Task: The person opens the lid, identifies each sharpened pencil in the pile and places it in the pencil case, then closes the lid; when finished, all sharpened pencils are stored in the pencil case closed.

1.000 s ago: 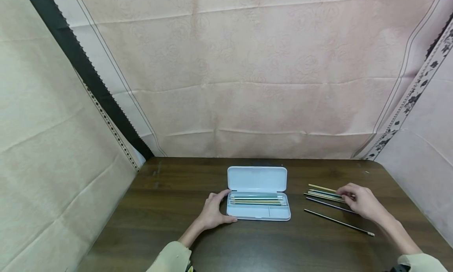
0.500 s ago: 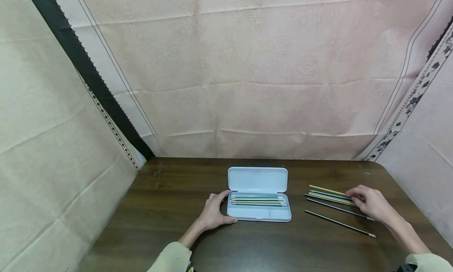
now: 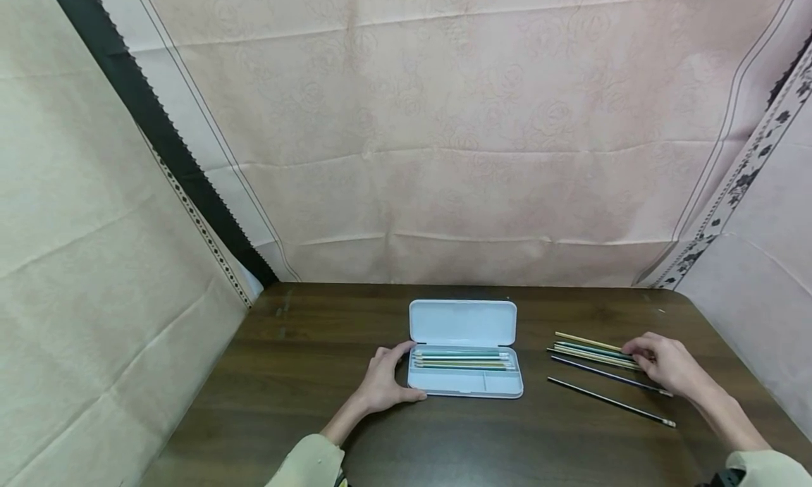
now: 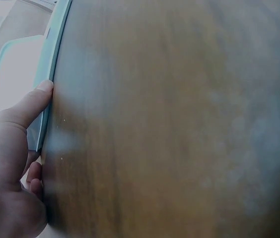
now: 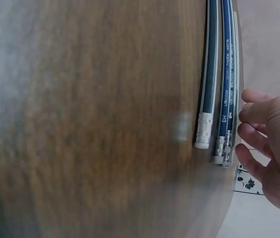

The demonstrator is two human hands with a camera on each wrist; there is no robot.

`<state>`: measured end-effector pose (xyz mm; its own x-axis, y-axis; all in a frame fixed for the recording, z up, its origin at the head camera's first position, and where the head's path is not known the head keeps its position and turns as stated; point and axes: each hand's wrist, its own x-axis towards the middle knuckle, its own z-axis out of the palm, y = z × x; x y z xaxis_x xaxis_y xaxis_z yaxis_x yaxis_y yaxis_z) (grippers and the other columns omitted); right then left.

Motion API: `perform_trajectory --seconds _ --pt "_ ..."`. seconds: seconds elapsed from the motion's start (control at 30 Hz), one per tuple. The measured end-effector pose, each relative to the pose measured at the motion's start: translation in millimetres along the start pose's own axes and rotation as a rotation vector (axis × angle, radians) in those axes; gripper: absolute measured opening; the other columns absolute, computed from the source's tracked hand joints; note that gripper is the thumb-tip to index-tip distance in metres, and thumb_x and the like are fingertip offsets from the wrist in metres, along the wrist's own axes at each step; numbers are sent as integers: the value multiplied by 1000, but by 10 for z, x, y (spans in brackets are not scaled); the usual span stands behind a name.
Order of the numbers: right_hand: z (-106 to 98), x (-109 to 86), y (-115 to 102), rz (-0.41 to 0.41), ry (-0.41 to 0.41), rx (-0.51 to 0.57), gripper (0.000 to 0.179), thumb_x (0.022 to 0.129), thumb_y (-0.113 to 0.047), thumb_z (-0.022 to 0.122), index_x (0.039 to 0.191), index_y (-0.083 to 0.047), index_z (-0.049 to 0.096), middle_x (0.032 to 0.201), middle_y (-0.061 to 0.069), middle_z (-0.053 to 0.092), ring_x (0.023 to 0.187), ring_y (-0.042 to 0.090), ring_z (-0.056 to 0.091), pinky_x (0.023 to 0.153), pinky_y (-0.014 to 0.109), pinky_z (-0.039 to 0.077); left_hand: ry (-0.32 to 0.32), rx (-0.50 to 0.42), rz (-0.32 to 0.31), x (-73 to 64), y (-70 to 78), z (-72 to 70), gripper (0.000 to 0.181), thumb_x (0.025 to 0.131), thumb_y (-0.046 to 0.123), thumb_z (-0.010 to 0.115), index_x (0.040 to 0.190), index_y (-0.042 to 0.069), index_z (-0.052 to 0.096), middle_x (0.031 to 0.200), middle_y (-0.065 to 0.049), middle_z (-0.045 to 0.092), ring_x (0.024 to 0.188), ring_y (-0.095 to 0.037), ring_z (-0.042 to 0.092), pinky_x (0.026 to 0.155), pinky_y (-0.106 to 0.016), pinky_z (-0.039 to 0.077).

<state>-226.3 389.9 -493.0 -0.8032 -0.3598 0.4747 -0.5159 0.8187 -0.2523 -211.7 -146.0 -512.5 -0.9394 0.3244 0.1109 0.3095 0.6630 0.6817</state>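
Note:
A pale blue pencil case (image 3: 453, 383) lies unfolded mid-table, its lid (image 3: 463, 321) tipped back and several pencils (image 3: 462, 360) inside the rear compartment. My left hand (image 3: 383, 383) grips its left end, thumb along the front edge and fingers at the back corner. To the right lies a loose group of pencils (image 3: 586, 354); my right hand (image 3: 662, 364) pinches at their near ends, which it partly hides. A dark blue pencil (image 3: 605, 375) lies just below them, a black pencil (image 3: 605, 400) nearer the front. The right wrist view shows eraser ends of a black pencil (image 5: 209, 74) and blue pencil (image 5: 225, 79).
The dark wooden table (image 3: 304, 374) has rounded back corners. Pale cloth (image 3: 457, 142) hangs behind it, with more cloth on the left (image 3: 95, 282) and right (image 3: 767, 261). Table surface lies between the case and the loose pencils.
My right hand has slid a little to the right along the pencils, uncovering more of them and the dark blue pencil's eraser end. The left hand and case have stayed put.

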Motion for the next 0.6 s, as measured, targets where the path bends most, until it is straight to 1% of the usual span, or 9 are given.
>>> perform_trajectory --seconds 0.13,0.33,0.6 --pt "14 -3 16 -1 -10 4 30 70 17 76 83 -9 72 79 -5 60 68 1 50 57 30 45 -2 3 5 10 -5 0 92 72 45 89 148 15 47 131 -8 51 109 -24 40 87 -46 39" --pt "32 5 37 8 -24 -18 30 70 15 76 82 -12 72 79 -7 59 68 0 50 58 32 45 0 2 10 11 -13 3 92 72 45 89 148 15 46 132 -8 51 110 -24 40 88 -46 39" --pt "14 46 39 55 -89 -26 23 75 11 75 84 -10 73 78 -4 60 69 4 50 59 34 46 3 7 16 7 -13 0 92 72 46 89 148 16 46 132 -8 51 110 -25 41 87 -46 40"
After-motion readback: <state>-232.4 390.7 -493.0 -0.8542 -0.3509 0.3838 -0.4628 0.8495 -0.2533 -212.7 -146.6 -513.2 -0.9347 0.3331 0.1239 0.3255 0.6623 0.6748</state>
